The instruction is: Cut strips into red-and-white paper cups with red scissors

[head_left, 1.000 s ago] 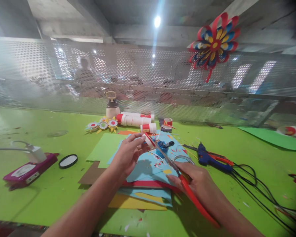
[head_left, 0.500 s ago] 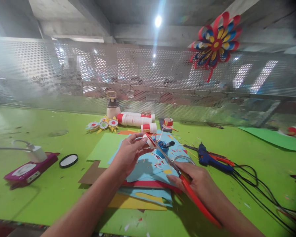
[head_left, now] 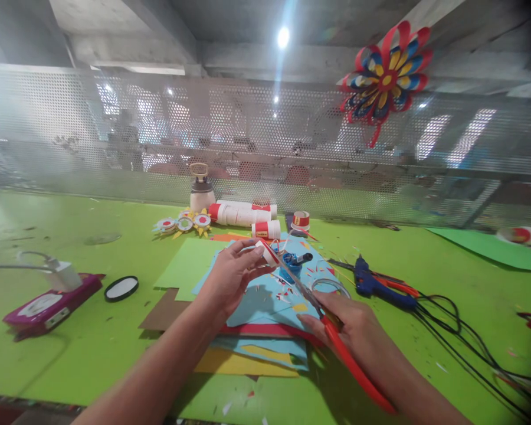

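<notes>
Between the fingers and thumb of my left hand (head_left: 234, 273) is a small red-and-white paper cup piece (head_left: 266, 252), held tilted above the papers. My right hand (head_left: 351, 324) grips red-handled scissors (head_left: 351, 366). Their blades point up and left, with the tips at the cup piece's right edge. Just behind the blades stands a blue container (head_left: 291, 268) with a dark marker-like stick across it. Below my hands lie blue paper sheets (head_left: 259, 304) strewn with tiny red and white scraps.
At right lies a blue glue gun (head_left: 374, 283) with black cables. Stacked paper cups (head_left: 243, 215), paper flowers (head_left: 184, 223) and a spray bottle (head_left: 202, 192) stand behind. At left are a purple power strip (head_left: 48, 304) and a round black-rimmed disc (head_left: 121, 288). A perforated screen (head_left: 248, 130) borders the table.
Both hands stay nearly in place, with the scissors still at the cup piece. The whole view has shifted very slightly.
</notes>
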A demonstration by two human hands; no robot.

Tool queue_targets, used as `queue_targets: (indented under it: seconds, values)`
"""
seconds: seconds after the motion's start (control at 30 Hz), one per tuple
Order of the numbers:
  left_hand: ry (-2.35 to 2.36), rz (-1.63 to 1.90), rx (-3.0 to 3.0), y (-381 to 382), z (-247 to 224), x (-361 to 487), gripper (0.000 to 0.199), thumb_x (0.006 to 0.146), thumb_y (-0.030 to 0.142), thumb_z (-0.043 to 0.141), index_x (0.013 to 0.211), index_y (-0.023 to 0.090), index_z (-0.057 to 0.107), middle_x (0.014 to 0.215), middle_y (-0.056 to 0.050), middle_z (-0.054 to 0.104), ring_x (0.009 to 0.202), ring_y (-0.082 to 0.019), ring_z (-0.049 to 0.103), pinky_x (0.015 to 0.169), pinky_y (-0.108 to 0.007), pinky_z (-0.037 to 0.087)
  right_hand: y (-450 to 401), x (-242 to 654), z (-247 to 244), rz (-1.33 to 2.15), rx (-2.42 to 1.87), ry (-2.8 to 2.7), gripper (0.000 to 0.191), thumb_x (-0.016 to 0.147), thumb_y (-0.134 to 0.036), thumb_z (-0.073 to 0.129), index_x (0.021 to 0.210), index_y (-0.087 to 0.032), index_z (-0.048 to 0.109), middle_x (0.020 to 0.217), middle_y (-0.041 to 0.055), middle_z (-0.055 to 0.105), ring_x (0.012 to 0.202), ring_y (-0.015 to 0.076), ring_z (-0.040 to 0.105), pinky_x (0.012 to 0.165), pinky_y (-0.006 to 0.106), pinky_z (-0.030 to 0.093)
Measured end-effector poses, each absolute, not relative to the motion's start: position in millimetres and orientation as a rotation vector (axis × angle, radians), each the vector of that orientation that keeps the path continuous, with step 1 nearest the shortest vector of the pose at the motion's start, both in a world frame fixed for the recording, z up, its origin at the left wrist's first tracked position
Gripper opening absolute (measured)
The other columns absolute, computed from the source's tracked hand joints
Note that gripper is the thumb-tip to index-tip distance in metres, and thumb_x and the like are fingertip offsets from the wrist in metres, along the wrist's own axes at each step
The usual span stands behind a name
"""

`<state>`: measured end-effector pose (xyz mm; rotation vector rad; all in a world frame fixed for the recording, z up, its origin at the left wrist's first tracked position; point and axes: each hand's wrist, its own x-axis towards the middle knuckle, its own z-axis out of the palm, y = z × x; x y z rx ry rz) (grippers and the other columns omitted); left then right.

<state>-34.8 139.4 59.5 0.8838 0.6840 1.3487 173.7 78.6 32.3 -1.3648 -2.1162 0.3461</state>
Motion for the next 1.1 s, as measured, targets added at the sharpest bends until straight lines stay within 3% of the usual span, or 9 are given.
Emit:
queue_targets:
  seconds: [1.1]
  values:
    - [0.691, 1.346, 0.878, 139.9, 59.6, -33.8, 0.021, 0.074, 0.017, 0.071, 0.091, 0.01, 0.061, 0.087, -0.01, 0.071, 0.076, -0.02, 0.069, 0.077, -0.037, 0.056, 81.1, 174.5, 30.9, 0.346, -1.408, -2.107, 0.039, 0.088, -0.049, 0.054, 0.108, -0.019, 0.069, 0.098, 0.0076, 0.073, 0.083, 0.0238, 0.066, 0.078, 0.036, 0.05]
